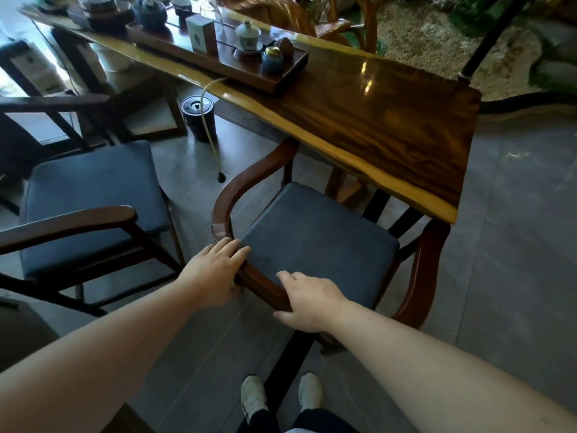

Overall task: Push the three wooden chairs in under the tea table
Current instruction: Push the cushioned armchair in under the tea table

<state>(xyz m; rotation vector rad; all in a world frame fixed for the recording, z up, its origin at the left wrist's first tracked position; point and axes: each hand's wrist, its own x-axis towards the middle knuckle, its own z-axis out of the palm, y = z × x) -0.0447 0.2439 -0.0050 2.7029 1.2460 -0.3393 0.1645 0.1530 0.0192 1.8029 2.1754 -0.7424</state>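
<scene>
Left hand (215,271) sits on the curved back rail (259,282) of the near chair (315,242), fingers lying over the top toward the cushion, thumb below: a loose wrap. Right hand (307,303) is on the same rail just beside it, fingers spread and draped over the wood, not clenched. Both are on the rail at the chair's back, so the likely reason is a straight shove toward the tea table (390,120) without twisting the frame.

Near chair: front of the seat and armrest tips are at the table edge, about level with it; most of the blue cushion is out in the open. My read: not yet pushed in.

2nd chair (93,198), left of the near chair, stands well clear of the table, angled. A dark wooden frame behind the 2nd chair may be the 3rd; cannot tell.

On the table beyond the near chair: dark tea tray (290,68) with a lidded cup (248,35). A hose (209,120) hangs off the table to the grey tile floor beside a black bucket (198,117), left of the near chair's path. Gravel garden area lies past the table.
</scene>
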